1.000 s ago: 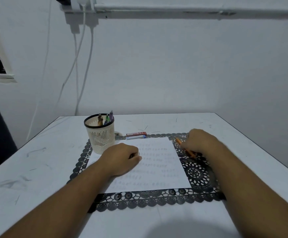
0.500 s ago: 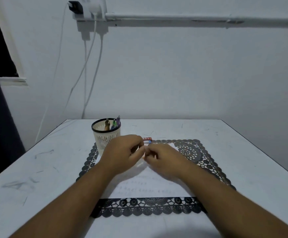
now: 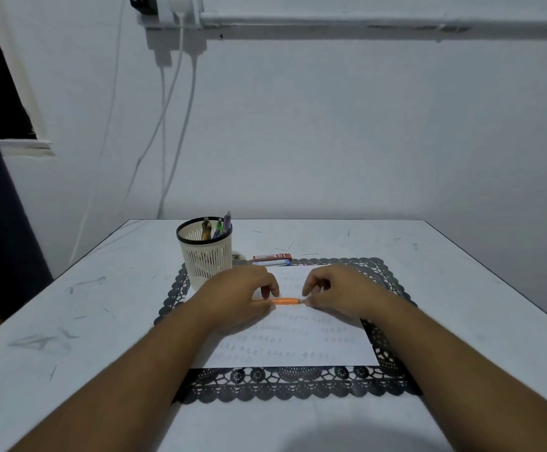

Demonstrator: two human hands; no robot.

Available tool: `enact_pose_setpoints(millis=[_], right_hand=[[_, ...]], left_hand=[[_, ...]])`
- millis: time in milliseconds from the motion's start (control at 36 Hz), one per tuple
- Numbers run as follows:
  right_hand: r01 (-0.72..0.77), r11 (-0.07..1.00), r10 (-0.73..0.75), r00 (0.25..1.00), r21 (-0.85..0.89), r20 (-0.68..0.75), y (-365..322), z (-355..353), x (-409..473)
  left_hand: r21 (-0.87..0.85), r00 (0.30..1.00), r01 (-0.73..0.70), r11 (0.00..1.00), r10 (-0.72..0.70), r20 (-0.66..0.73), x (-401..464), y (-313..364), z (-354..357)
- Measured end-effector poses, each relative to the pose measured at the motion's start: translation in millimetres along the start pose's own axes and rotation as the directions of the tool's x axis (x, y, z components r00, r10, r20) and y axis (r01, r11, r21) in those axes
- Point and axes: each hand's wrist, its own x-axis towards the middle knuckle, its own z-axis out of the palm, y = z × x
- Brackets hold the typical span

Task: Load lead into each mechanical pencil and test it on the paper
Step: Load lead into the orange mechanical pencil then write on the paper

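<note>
A: so the big stuff first. We've got the white table point(image 3: 109, 321) w/ the black lace mat point(image 3: 298, 383) on it, prob to keep the sheet from sliding. The paper point(image 3: 298, 340) sits in the middle of the mat, already covered in rows of faint test marks, right under our hands so testing is quick.

B: and the cup?

A: The pencil cup point(image 3: 205, 252) stands at the mat's back left corner w/ several more pencils upright in it, near but out of the writing area. Lead boxes point(image 3: 272, 258) lie just past the paper's far edge, easy reach for refills imo.

B: ok, hands?

A: Left hand point(image 3: 233, 301) is closed round one end of the orange pencil point(image 3: 286, 301), thumb and fingers pinching it. Right hand point(image 3: 340, 295) pinches the other end w/ the fingertips, other fingers curled up. The pencil is held level, just above the paper btw both hands. We reckon holding both ends like that is for pulling the cap off or closing it; can't tell which, too small.
</note>
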Motion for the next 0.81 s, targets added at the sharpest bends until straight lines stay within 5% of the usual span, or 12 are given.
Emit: enact_pose_setpoints(millis=[806], right_hand=[[0.045,0.996,-0.041,0.998,0.081,-0.055,-11,8,-4]], left_hand=[[0.041,0.999,0.025,0.999,-0.024,-0.029,0,3,-4]])
